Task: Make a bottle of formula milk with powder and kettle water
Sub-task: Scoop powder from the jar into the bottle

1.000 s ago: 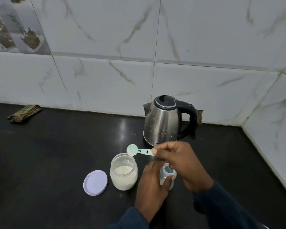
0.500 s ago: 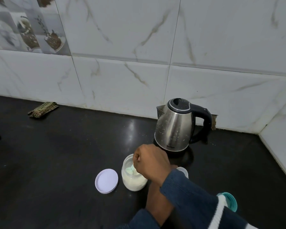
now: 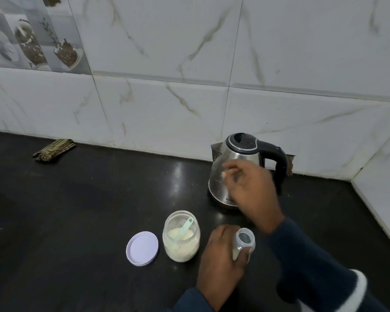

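My left hand (image 3: 221, 255) grips an open, clear baby bottle (image 3: 244, 239) standing on the black counter (image 3: 81, 210); some pale powder shows low inside it. Left of it stands an open jar of formula powder (image 3: 181, 237) with a mint green scoop (image 3: 185, 226) left leaning inside. My right hand (image 3: 250, 190) is blurred in the air in front of the steel kettle (image 3: 236, 163), fingers loose and holding nothing. The kettle has a black lid and a black handle on its right.
The jar's white lid (image 3: 142, 248) lies flat left of the jar. A folded striped cloth (image 3: 53, 150) lies at the back left by the tiled wall. A side wall (image 3: 383, 194) closes the counter on the right.
My right hand put the scoop into the powder jar, let go of it and moved up and right in front of the kettle. My left hand still holds the bottle.
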Available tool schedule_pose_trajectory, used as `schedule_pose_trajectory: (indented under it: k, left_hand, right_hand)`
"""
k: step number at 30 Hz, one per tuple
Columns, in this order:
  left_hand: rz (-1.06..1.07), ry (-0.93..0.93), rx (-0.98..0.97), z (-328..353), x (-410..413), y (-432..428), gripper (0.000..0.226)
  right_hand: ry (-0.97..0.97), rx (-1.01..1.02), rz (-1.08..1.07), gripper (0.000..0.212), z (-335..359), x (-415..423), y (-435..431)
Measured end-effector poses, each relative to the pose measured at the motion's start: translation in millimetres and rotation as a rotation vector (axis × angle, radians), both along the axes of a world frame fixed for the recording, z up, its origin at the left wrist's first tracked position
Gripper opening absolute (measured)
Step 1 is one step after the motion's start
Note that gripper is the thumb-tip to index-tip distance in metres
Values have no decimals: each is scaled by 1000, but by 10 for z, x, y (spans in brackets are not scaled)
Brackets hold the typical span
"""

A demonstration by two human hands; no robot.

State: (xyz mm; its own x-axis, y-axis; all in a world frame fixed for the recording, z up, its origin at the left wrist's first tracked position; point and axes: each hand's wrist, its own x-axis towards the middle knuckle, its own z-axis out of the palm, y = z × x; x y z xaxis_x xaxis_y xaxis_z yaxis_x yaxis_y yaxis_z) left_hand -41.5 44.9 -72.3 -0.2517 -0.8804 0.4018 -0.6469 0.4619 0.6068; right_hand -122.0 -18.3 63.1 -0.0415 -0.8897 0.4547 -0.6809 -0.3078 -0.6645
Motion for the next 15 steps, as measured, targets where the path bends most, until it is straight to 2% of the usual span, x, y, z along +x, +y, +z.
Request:
schedule_pose_trajectory:
  k: [1,2,3,7,10,15]
  left_hand:
    - [11,126,97,5,-6,70,34]
    - [44,188,83,-64,63,64,35]
    - [87,201,71,-103,146,72,34]
    - [45,284,73,-51,2,100,32]
    - [33,278,99,-64,64,57,30]
    - [31,282,99,-22,39,54,28]
  right_hand:
    - [-48,-22,-59,17,48,-170,-36]
    - [-90,-42,-129,20,87,-347,-69]
    - [-131,-50,-195,23,125,-522,-98]
    - [-255,62,-339,35,175,-1118,-187]
    - [-281,167,-346,41,73,-1364,-306]
    - [-383,329,-223,66,-112,-1469,-567]
